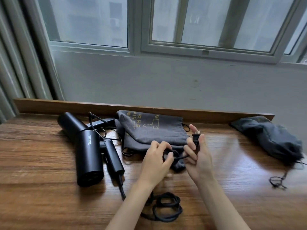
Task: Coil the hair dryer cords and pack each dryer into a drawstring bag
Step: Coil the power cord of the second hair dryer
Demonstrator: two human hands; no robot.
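Observation:
A black hair dryer (89, 156) lies on the wooden table (41, 188) at the left, its folded handle (113, 156) beside it. Behind it lies a second black dryer (70, 123). The near dryer's black cord (167, 207) lies in loops by the front edge and runs up to my hands. My left hand (156, 159) pinches a small loop of the cord. My right hand (198, 153) holds the plug (196, 138) upright between fingers and thumb. An empty grey drawstring bag (149, 128) with gold print lies flat behind my hands.
A filled dark drawstring bag (272, 140) sits at the far right, its string (278, 181) trailing toward the front. A raised wooden ledge (49, 106) runs along the table's back under a wall and windows. Curtains hang at the left.

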